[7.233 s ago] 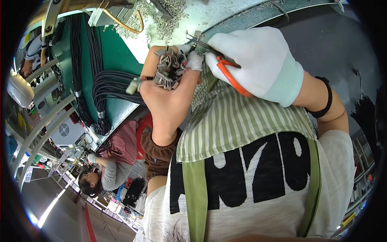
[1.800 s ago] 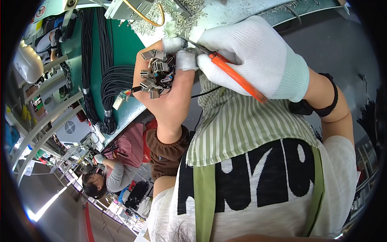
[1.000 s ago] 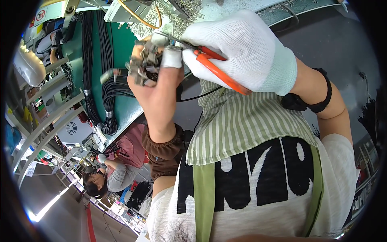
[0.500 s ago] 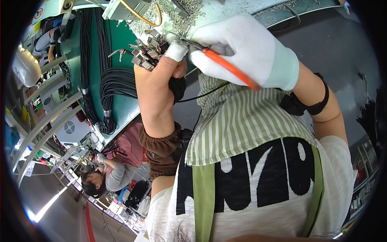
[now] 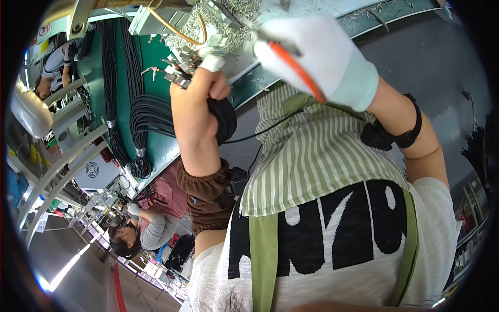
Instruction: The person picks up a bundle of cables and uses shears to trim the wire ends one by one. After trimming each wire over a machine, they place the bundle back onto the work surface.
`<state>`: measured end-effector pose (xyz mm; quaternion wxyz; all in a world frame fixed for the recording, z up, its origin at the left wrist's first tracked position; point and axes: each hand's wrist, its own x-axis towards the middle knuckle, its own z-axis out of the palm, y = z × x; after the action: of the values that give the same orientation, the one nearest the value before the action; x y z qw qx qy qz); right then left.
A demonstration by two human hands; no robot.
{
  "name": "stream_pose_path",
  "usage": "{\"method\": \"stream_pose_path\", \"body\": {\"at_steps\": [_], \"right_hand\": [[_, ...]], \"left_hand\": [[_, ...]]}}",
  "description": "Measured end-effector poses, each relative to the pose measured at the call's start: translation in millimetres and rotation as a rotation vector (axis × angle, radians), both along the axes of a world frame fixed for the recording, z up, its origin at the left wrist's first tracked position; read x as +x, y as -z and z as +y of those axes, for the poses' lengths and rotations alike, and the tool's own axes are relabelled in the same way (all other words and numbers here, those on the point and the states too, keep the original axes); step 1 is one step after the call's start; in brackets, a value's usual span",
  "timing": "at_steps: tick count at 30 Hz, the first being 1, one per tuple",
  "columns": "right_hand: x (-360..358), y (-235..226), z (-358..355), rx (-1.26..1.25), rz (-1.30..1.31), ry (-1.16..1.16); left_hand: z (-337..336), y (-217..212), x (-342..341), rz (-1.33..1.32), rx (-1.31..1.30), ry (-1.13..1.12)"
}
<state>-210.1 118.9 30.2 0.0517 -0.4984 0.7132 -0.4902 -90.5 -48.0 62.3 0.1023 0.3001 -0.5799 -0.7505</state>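
My left hand (image 5: 200, 91), its thumb wrapped in white at the tip, is closed around black cables (image 5: 223, 117). Their metal connector ends (image 5: 179, 73) stick out in a cluster beside the thumb. My right hand (image 5: 327, 65), in a white glove, grips orange-handled nippers (image 5: 299, 72). The jaws are blurred and sit apart from the connectors, over the bench with its heap of small pale scraps (image 5: 236, 36). Motion smears the right glove, and its palm hides part of the handles.
A grey metal box (image 5: 156, 23) with a yellow tube (image 5: 200, 34) stands beyond my left hand. Long black cable bundles (image 5: 112, 93) lie on the green table (image 5: 166, 143) at left. A co-worker (image 5: 156, 226) sits at lower left; another person (image 5: 54, 67) is at upper left.
The nippers and my right hand have moved up and away from the connectors. My left hand has shifted slightly left with the cables, opening a gap between the hands.
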Motion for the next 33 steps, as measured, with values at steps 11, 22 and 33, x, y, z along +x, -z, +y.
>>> {"method": "stream_pose_path", "body": {"at_steps": [11,22,33], "right_hand": [[-63,-36,-21,0.120,-1.019,-0.205],[-72,-13,-32,0.041,-0.998,-0.443],[-74,-28,-33,0.192,-1.066,-0.403]], "left_hand": [[-39,5,-46,0.030,0.008,0.273],[-31,2,-42,-0.040,-0.285,0.227],[-9,-2,-40,0.030,-0.267,0.099]]}}
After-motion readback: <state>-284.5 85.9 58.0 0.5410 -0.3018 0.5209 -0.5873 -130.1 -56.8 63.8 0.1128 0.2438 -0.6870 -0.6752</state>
